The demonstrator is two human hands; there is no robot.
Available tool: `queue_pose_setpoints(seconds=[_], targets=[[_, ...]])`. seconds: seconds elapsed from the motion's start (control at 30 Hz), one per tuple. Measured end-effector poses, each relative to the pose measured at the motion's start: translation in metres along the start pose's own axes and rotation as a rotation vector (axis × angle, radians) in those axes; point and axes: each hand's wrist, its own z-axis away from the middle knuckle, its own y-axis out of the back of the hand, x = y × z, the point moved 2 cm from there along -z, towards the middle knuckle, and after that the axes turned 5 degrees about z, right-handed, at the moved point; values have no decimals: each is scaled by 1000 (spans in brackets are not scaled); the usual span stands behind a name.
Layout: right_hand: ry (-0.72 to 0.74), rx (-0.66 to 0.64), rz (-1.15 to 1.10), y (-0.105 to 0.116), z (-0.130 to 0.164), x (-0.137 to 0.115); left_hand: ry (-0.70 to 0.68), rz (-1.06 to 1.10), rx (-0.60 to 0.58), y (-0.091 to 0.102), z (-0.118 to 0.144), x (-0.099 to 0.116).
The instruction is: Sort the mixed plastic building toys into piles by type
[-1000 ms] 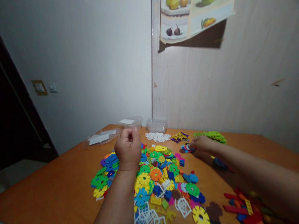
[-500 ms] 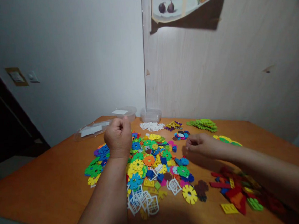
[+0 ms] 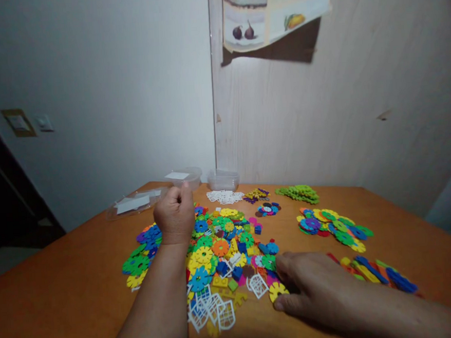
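The right hand (image 3: 315, 289) has been lowered flat, open, beside a yellow toothed disc (image 3: 277, 291); the left hand (image 3: 174, 219) stays fisted, contents unseen. The light, stiff plastic disc is best pinched by its rim.

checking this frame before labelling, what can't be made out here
Head view only:
- Left hand: closed fist seen from behind; whether it holds anything is hidden.
- Right hand: covers pieces beside the yellow disc.
- Clear containers: contents too small to tell.
- Fruit poster: cut off by top edge.
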Motion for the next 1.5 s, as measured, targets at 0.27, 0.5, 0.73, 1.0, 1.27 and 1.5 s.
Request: queue_pose_setpoints(seconds=[0.27,0.5,0.73,1.0,1.27,1.5], targets=[[-77,-31,-84,-5,-1,-1,25,-26,-20,1,-1,2],[-20,-70,-425,-12,0,0,26,-19,-17,2,-2,2],[-42,199,-641,8,-30,69,42,-31,-17,2,-3,-3],[-534,402,-575,36,-51,208,58,-27,-19,4,-2,3],[-675,429,-543,29,-46,236,54,-40,-25,3,-3,-1],[-542,481,-527,29,-46,212,63,-33,-14,2,-3,-3]])
